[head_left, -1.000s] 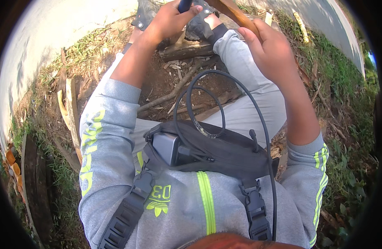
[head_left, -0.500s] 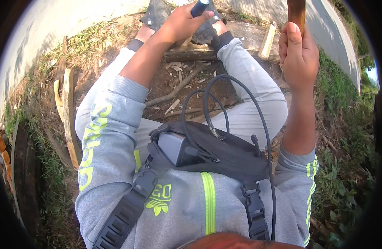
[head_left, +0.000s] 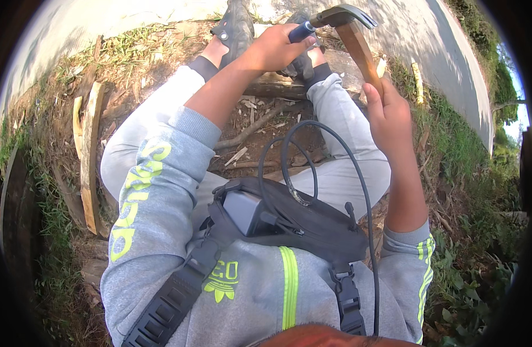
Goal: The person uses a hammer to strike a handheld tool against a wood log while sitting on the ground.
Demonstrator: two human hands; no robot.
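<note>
My right hand is wrapped round the wooden handle of a claw hammer. The hammer's striking face meets, or nearly meets, the end of a blue tool handle. That blue handle is gripped in my left hand, above my feet. The working end of the blue-handled tool is hidden behind my hand and shoe, so its kind cannot be made out. Below lies a log across the ground between my ankles, with pale wood chips scattered on the soil.
Split wood strips lie left of my legs, and a pale stick lies at the far right. A black waist bag with a looping cable sits on my lap. Concrete pavement runs along the far side.
My right hand has brought the hammer down and leftward to the blue handle. The hammer head has come into view. The left hand with its tool sits slightly farther right in the picture.
</note>
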